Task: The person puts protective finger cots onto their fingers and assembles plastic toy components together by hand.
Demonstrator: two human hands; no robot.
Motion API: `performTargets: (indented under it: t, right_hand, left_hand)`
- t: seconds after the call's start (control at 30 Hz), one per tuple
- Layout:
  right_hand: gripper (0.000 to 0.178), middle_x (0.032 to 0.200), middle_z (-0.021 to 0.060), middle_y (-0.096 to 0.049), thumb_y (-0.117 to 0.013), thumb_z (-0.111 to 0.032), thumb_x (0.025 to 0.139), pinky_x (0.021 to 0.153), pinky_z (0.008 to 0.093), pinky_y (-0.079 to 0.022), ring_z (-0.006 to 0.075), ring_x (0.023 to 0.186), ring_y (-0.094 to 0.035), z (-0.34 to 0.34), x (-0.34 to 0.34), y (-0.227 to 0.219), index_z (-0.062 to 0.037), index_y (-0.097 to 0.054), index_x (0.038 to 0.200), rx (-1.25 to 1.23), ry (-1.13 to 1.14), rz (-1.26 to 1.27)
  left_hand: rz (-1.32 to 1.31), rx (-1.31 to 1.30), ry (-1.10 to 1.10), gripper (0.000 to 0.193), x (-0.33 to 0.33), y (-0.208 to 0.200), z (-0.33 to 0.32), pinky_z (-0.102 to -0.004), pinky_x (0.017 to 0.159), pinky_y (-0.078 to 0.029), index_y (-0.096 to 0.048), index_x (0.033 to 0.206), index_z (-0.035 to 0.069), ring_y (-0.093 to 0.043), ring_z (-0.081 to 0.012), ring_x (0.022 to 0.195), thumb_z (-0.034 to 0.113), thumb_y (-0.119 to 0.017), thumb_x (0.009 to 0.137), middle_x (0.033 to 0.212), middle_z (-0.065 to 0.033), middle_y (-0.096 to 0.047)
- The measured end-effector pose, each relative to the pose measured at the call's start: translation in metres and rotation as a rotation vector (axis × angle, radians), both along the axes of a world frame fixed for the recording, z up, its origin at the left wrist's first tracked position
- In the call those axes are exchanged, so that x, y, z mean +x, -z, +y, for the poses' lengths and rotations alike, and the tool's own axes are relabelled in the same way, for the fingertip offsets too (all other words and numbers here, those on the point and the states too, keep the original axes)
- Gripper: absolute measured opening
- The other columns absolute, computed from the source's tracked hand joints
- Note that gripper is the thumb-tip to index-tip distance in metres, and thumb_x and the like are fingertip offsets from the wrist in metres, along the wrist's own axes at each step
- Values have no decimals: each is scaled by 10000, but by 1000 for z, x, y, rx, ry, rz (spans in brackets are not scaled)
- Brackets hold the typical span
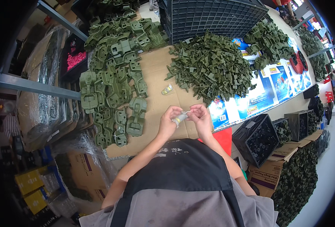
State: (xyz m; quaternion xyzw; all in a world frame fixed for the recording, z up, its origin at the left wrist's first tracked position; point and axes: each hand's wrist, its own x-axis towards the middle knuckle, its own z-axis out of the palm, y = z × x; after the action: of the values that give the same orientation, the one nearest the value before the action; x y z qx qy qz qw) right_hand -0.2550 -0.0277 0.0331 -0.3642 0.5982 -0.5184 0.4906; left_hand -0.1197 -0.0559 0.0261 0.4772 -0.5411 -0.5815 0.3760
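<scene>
Head view, left grip [169, 118], right grip [202, 119], pinching packet [180, 118]

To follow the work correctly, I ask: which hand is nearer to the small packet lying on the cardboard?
Left. The left hand is just below the packet in the picture; the right hand is below and farther right.

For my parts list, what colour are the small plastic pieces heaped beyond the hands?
Small plastic pieces: dark olive green, clearest in the head view.
</scene>
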Motion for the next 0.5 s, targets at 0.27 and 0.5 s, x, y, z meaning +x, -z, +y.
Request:
performTargets:
  t: [0.27, 0.5]
  right_hand:
    - [175, 813, 25, -560, -554, 29, 752, 683, 222, -446, 87, 734, -543, -8, -10, 2, -44, -510, 905, 31, -96, -427]
    - [119, 832, -14, -537, -539, -6, 782, 741, 246, -425, 93, 793, -521, 7, -11, 16, -69, -500, 876, -35, -258, -352]
  left_hand:
    - [39, 109, 9, 207, -4, 1, -7, -231, 656, -437, -507, 907, 13, -551, -101, 779, -13, -599, 724, 817, -59, -584]
    - [-277, -61, 164, 183, 15, 28, 1, -273, 718, -453, -620, 889, 17, -592, -152, 808, -9, -566, 716, 841, -92, -633]
